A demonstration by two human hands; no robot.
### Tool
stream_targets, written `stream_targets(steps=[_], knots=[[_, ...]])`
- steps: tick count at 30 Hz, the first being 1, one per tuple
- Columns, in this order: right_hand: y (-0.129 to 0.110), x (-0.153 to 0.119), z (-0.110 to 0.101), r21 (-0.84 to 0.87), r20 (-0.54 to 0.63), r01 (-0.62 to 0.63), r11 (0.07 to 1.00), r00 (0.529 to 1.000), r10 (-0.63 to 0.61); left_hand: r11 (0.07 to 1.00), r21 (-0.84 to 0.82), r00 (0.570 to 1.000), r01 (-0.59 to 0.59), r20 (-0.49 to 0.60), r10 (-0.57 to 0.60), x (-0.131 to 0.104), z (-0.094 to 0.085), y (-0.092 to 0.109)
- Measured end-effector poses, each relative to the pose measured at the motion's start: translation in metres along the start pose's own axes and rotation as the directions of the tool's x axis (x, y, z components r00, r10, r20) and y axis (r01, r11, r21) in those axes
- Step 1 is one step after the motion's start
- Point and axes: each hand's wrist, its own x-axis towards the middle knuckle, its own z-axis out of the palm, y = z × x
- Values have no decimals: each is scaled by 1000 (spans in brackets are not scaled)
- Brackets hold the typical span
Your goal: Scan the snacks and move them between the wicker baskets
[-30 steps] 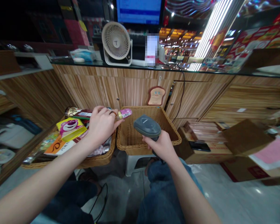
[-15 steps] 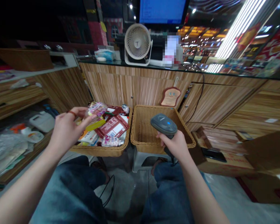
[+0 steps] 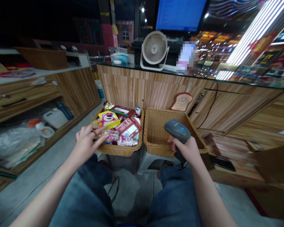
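My left hand [image 3: 88, 136] is at the front left of a wicker basket [image 3: 119, 152] full of packaged sweets. Its thumb and forefinger are around the left end of a clear candy bottle [image 3: 111, 135] with pink and purple contents, low among the goods. Beside that lies another clear candy bottle [image 3: 127, 141]. Behind them are a yellow box with a pink bear [image 3: 109, 119] and dark red packets [image 3: 130, 127]. My right hand [image 3: 186, 145] grips a dark grey barcode scanner [image 3: 177, 129] by its handle, over the front right of a second wicker basket [image 3: 156, 126].
A white fan [image 3: 155, 49] and a monitor [image 3: 181, 15] stand on the counter ahead. A toast-shaped board [image 3: 182, 101] hangs on the cabinet. At right, a phone [image 3: 221, 162] lies on a cardboard box [image 3: 241, 171]. A white stool [image 3: 144, 160] supports the right basket.
My left hand has lowered the candy bottle from above the left basket down to its front, uncovering the yellow box. The view has shifted left. The scanner stays in my right hand.
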Motion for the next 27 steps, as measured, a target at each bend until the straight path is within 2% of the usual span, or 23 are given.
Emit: stream_targets(steps=[4,8,11,15,20,27], knots=[[-7,-1,-3,-18,-42,4,1000,999,-4,999,-40,997,32,-67,-35,-1,7,10],[-22,-8,-19,-120,-131,96,988,985,-111,994,-110,997,15,-79,-24,-7,10,12],[-38,-14,-35,-142,-224,175,974,953,-204,991,-132,993,21,-110,-36,-13,13,11],[-62,-25,-53,-81,-320,257,963,908,-270,991,-130,990,18,-134,-36,-18,17,11],[-79,-51,-61,-138,-308,304,943,891,-332,990,-143,986,-10,-167,-15,-20,18,14],[-71,-94,-61,-296,-267,223,929,914,-305,982,-188,989,9,-146,-37,-31,23,17]])
